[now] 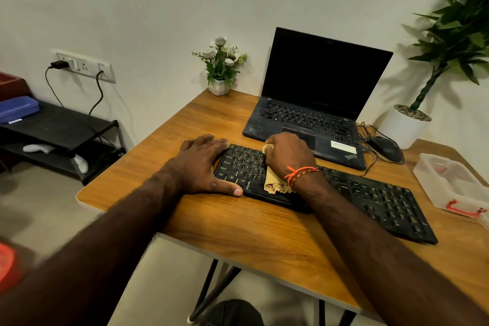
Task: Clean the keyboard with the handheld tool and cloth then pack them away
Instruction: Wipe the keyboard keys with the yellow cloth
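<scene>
The soft yellow cloth with dark brown markings [275,182] looks light and limp, the kind of thing that bunches and slides unless it is gathered in the fist, so the sensible hold is the one in use: a wad taken near its top edge, with the loose tail left to drag over the keys. The right hand [288,156] has its fingers curled round that wad, a small fold peeking out just beyond the knuckles, while the rest of the cloth trails back under the wrist, past the orange thread band [300,173], toward the person. Directly beneath this hand lies the long black plastic keyboard [370,196], stiff and fairly light by the look of it, likely to skate on the smooth wooden table [238,227] if rubbed hard; it stretches away to the right of the hand and slightly nearer the person. The left hand [206,164] is spread flat, fingers straight, pressing on the keyboard's left end, thumb along its near edge, gripping nothing, which I judge to be bracing against that sliding. Just beyond the right hand sits the open black laptop [317,103], and well off to its right a clear plastic box with red clips [449,182], probably where things get packed. No handheld tool can be made out.
</scene>
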